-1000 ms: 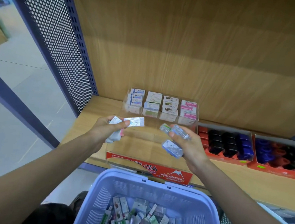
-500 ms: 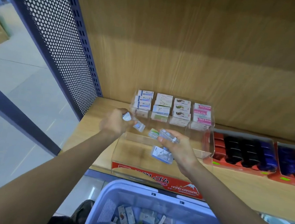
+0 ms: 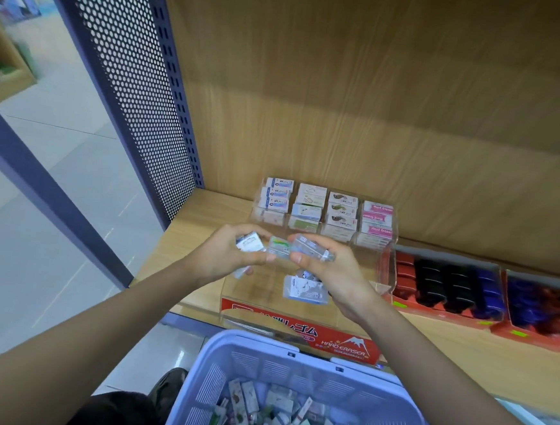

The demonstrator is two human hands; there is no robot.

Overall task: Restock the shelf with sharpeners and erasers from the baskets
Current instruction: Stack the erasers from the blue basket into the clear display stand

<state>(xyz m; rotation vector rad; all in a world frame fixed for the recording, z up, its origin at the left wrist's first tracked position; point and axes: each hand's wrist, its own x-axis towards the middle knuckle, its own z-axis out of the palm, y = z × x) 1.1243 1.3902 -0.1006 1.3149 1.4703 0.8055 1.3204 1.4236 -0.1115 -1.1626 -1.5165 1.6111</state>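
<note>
At the far left, the dark perforated side panel [image 3: 131, 83] closes off the wooden shelf [image 3: 201, 219]. My left hand [image 3: 226, 258] hovers over the shelf, its fingers curled round a small bunch of wrapped erasers [image 3: 248, 242] with white and blue labels. Between my two hands sits a green-labelled eraser [image 3: 278, 246]. Fingertips from both sides touch it, and I cannot tell which hand carries it. My right hand [image 3: 330, 273] pinches a clear-wrapped eraser [image 3: 312, 250] between thumb and fingers, and more packets [image 3: 304, 288] are tucked under its palm.

Both hands are above the clear display tray [image 3: 295, 339], which has a red HARD ERASER strip along its front. At the tray's back, four rows of stocked erasers [image 3: 325, 212] stand near the shelf's back wall. Just right of the tray lie red boxes of sharpeners [image 3: 447, 286] in red, black and blue.

Below, close to my body, the lilac basket [image 3: 255, 344] holds a heap of loose erasers [image 3: 276, 416].
</note>
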